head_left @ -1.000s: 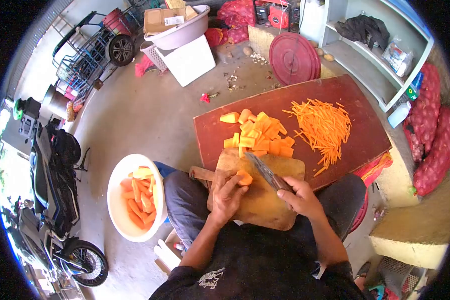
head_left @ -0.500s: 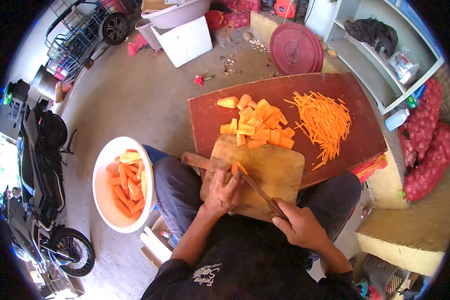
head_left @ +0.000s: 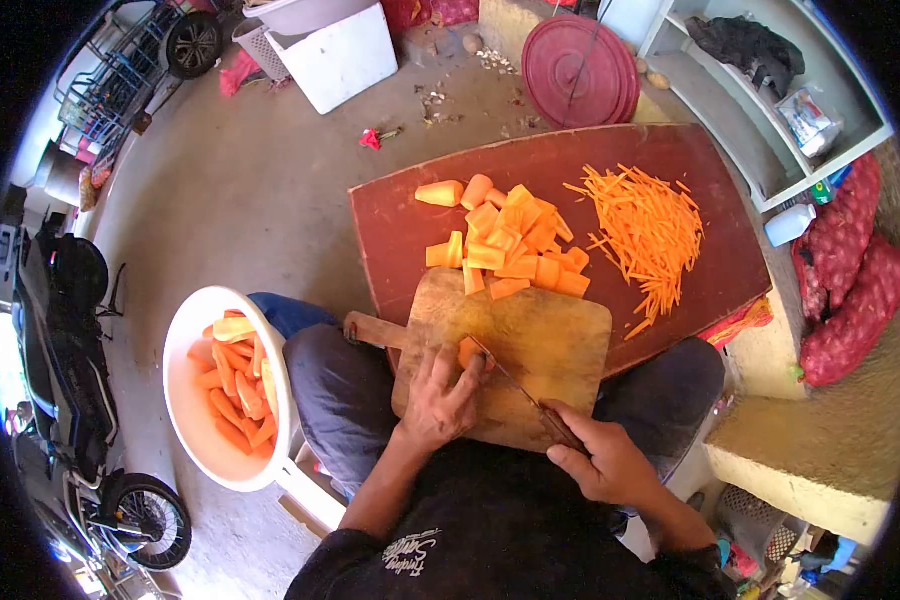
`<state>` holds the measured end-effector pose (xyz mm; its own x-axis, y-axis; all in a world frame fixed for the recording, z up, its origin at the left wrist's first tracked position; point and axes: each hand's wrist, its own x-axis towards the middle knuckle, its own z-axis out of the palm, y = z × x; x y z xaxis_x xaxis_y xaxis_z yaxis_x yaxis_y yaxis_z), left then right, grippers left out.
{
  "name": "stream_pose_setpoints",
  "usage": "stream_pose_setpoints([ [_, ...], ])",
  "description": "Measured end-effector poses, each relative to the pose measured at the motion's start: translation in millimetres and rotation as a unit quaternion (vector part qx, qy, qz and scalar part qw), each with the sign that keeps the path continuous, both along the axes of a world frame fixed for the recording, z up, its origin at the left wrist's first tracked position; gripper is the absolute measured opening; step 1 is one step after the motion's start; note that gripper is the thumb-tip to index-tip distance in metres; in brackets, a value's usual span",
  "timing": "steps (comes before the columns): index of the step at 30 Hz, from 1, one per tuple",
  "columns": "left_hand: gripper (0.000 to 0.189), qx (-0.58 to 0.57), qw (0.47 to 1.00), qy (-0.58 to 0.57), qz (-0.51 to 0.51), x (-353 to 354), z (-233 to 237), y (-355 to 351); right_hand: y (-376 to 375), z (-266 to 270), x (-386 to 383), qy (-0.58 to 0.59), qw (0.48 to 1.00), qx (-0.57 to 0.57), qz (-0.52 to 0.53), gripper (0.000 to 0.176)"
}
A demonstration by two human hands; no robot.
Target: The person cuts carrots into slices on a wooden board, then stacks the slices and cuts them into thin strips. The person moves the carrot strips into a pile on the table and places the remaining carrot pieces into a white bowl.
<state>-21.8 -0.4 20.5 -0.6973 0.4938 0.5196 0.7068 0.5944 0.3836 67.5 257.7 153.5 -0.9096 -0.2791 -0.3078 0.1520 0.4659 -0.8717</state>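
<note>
1. White tub [head_left: 179, 405], beside the table's [head_left: 395, 215] near left corner: peeled carrots [head_left: 228, 398] inside.
2. Chunks [head_left: 515, 245] on table at board's [head_left: 560, 335] far edge; shreds [head_left: 650, 235] toward table's right edge.
3. Left hand [head_left: 440, 400] grips carrot piece [head_left: 474, 352] mid-board; right hand [head_left: 610, 462] closed on knife [head_left: 535, 402].
4. Vs first frame: blade down from board's far edge, now at piece.

The left hand [head_left: 438, 400] hides part of the carrot piece [head_left: 469, 350]; the right hand [head_left: 608, 462] covers much of the handle of the knife [head_left: 512, 383]. The picture's top edge cuts off the basin [head_left: 315, 14] — and the shirt lettering [head_left: 410, 553] is too small to read surely.
</note>
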Motion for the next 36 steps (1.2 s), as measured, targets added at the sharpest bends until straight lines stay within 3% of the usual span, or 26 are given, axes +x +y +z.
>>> stream_pose_setpoints([
  [12,0.055,0.053,0.998,-0.035,-0.026,-5.1,3.2,0.9,-6.6,-7.1,-34.0,-0.066,0.998,0.002,-0.004,0.047],
  [18,0.052,0.059,0.998,-0.010,-0.013,-5.5,5.1,6.7,-19.1,-65.0,-43.7,0.039,0.999,0.003,-0.003,0.041],
  [21,0.049,0.076,0.997,-0.017,-0.006,-4.6,-1.8,6.4,-14.9,-53.2,-44.4,0.037,0.998,-0.046,-0.016,0.041],
  [26,0.055,0.076,0.997,-0.023,-0.006,-0.5,-7.3,2.2,-5.0,-5.4,-31.4,0.001,0.999,-0.016,-0.032,0.040],
  [33,0.071,0.042,0.999,-0.020,-0.020,-1.9,-3.8,-3.8,-2.5,14.1,-22.2,-0.057,0.998,0.025,0.000,0.043],
  [36,0.074,0.042,0.999,-0.019,-0.019,-2.6,-7.5,-2.8,-2.8,16.5,-17.1,-0.024,0.999,0.026,-0.001,0.042],
])
